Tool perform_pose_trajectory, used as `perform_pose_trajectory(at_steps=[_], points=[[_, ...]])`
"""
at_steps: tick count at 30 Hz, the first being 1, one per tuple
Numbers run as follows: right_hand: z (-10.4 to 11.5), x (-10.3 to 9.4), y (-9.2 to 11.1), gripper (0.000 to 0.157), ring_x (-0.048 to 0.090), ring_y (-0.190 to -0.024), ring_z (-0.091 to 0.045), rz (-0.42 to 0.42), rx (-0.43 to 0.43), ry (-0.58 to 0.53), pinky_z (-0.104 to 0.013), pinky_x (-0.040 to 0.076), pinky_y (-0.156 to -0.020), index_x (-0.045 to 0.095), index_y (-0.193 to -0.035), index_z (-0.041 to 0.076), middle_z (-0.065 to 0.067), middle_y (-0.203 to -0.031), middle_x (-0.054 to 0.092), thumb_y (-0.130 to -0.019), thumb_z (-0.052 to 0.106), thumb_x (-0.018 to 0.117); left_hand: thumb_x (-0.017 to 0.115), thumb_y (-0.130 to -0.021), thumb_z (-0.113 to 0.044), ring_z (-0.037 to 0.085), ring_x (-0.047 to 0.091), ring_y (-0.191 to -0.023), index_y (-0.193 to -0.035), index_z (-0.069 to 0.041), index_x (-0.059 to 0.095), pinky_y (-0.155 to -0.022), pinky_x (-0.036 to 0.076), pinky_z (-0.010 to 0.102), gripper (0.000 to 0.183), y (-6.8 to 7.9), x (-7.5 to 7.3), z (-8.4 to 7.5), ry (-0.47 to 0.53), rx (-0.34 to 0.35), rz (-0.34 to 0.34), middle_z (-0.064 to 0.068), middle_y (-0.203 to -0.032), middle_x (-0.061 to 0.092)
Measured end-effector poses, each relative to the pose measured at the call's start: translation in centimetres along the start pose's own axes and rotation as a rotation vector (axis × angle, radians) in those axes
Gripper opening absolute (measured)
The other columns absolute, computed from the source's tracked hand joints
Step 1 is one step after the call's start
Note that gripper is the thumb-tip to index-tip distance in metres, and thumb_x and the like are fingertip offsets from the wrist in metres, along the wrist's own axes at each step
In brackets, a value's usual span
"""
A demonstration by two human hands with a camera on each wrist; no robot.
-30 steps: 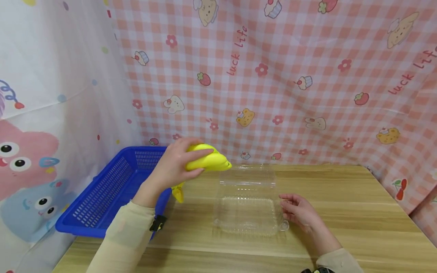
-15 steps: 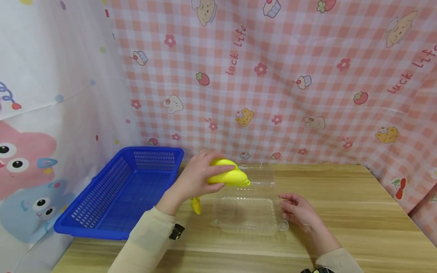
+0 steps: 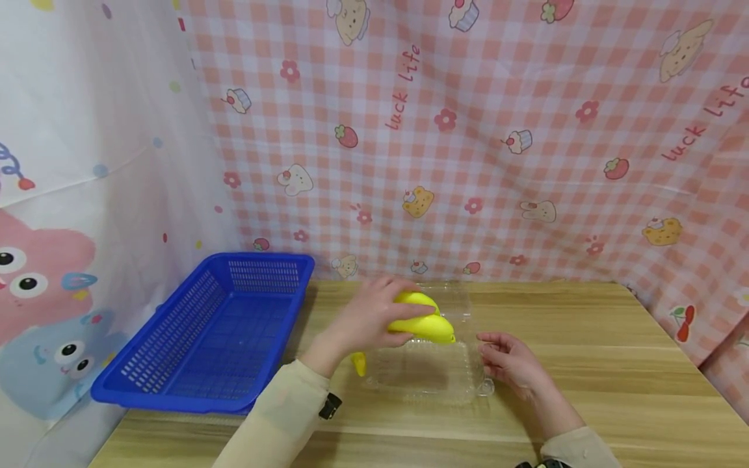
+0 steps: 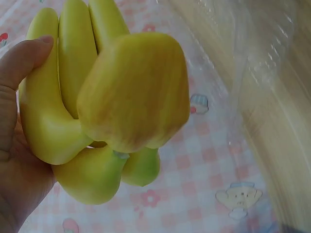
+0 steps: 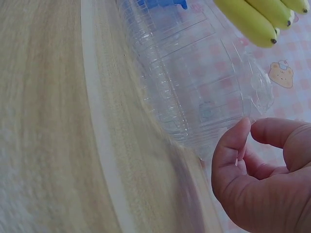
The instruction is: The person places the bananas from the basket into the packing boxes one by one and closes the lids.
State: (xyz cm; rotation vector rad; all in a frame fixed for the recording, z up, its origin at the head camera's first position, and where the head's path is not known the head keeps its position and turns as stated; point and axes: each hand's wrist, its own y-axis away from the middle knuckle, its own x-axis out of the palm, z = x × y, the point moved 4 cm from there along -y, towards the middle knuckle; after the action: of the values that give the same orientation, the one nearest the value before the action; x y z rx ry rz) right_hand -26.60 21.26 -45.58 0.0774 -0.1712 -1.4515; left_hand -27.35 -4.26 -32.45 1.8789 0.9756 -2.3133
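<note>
My left hand [image 3: 371, 316] grips a bunch of yellow bananas [image 3: 430, 327] over the clear plastic clamshell box [image 3: 418, 380], whose lid is raised at the back. In the left wrist view the thick stem end of the bananas [image 4: 133, 92] faces the camera, and the thumb lies along one banana. At the box's right side, my right hand [image 3: 515, 365] pinches the edge between thumb and index finger. The right wrist view shows that pinch on the clear box [image 5: 194, 82], with the tips of the bananas [image 5: 252, 22] above it.
A blue plastic basket [image 3: 170, 404] with slotted sides stands on the left of the wooden table [image 3: 585, 338]. Behind the table hangs a pink checked cloth [image 3: 497, 169], and a white patterned cloth [image 3: 134, 195] hangs at the left.
My left hand has carried the bananas rightward and down, from beside the basket to over the clear box. The right hand has kept its place at the box edge.
</note>
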Motion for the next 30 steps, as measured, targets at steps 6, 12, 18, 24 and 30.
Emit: perform_pose_trajectory(at_steps=[6,12,18,24,30], points=[[0.0,0.0,0.0,0.042,0.053,-0.076,-0.01,-0.005,0.003,0.012,-0.022,0.052,-0.065,0.04,-0.134,-0.015,-0.003,-0.092,0.051,-0.099,0.001,0.055,0.08,-0.083,-0.034,0.024,0.048,-0.122,-0.13,-0.032,0.066,-0.099,0.041,0.043,0.049,-0.9,1.0,-0.8,0.002,-0.005,0.068,0.003,-0.137,0.055],[-0.1,0.0,-0.1,0.041,0.053,-0.075,-0.01,-0.002,0.002,0.015,-0.022,0.052,-0.065,0.041,-0.134,-0.015,-0.003,-0.092,0.051,-0.099,0.002,0.054,0.079,-0.084,-0.035,0.022,0.046,-0.125,-0.132,-0.035,0.064,-0.098,0.04,0.041,0.05,-1.8,2.2,-1.5,-0.006,0.007,0.142,0.001,-0.14,0.052],[-0.2,0.0,-0.1,0.041,0.055,-0.077,-0.011,0.015,-0.005,0.03,-0.023,0.053,-0.068,0.039,-0.135,-0.016,-0.004,-0.095,0.053,-0.1,0.002,0.052,0.08,-0.084,-0.035,0.021,0.046,-0.125,-0.132,-0.035,0.065,-0.101,0.039,0.04,0.051,-2.3,3.5,-2.1,-0.032,0.033,0.178,0.001,-0.14,0.053],[-0.2,-0.1,-0.1,0.043,0.055,-0.078,-0.011,0.023,-0.009,0.036,-0.023,0.053,-0.068,0.037,-0.136,-0.017,-0.004,-0.096,0.053,-0.101,0.003,0.051,0.079,-0.084,-0.037,0.021,0.046,-0.126,-0.132,-0.037,0.064,-0.103,0.038,0.04,0.051,-2.4,4.6,-2.4,-0.06,0.053,0.216,0.0,-0.14,0.053],[-0.2,-0.1,-0.1,0.043,0.054,-0.077,-0.01,0.013,-0.013,0.037,-0.022,0.052,-0.068,0.036,-0.136,-0.017,-0.003,-0.095,0.052,-0.101,0.002,0.051,0.079,-0.084,-0.038,0.02,0.046,-0.126,-0.132,-0.037,0.064,-0.101,0.038,0.038,0.05,-2.3,5.6,-2.7,-0.052,0.051,0.239,-0.001,-0.14,0.053]])
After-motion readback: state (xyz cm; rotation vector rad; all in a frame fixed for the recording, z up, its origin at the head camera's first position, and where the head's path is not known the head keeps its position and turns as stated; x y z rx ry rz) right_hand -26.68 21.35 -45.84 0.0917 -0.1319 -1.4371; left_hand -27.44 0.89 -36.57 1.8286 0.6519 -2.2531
